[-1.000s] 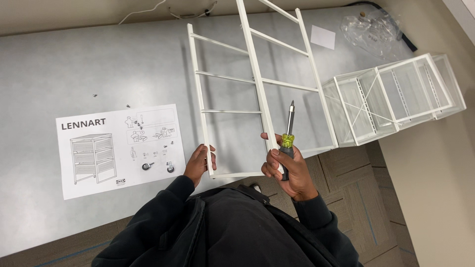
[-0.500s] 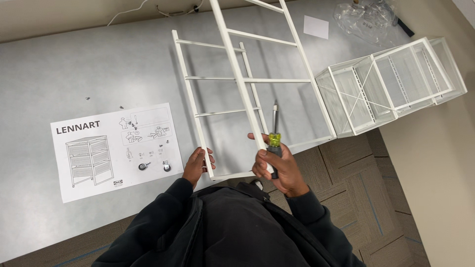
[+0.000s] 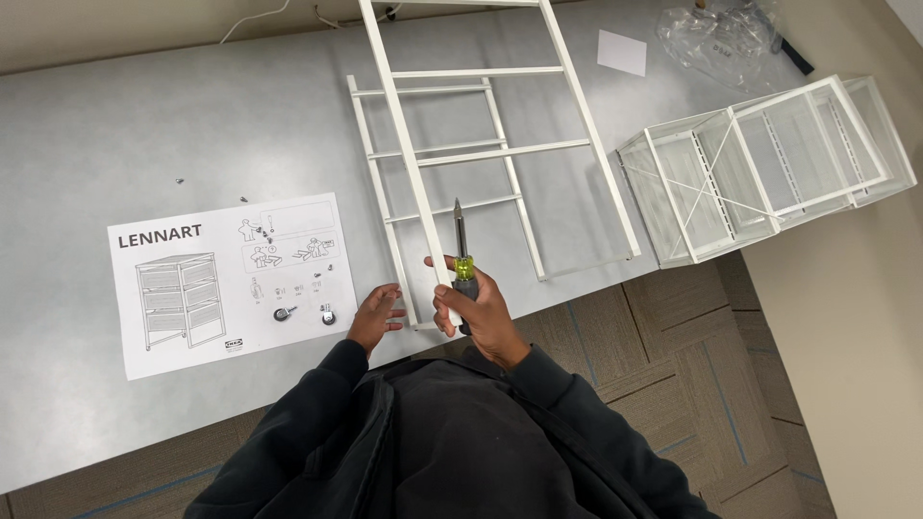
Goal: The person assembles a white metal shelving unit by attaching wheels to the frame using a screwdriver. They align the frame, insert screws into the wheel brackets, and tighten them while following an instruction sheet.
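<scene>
We look down on a grey counter [image 3: 144, 125] with a dull sheen under even light. Below it lies a floor [image 3: 673, 327] of brown carpet tiles with thin blue lines, and a beige wall [image 3: 856, 317] stands at right.

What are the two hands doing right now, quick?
Left hand: fingers open, at the near end of the white metal frame.
Right hand: closed on a screwdriver, and apparently the frame's rail too.

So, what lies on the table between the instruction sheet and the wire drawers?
In the head view, two white ladder-like frames lie between the instruction sheet and the wire drawers, on the grey table.
</scene>
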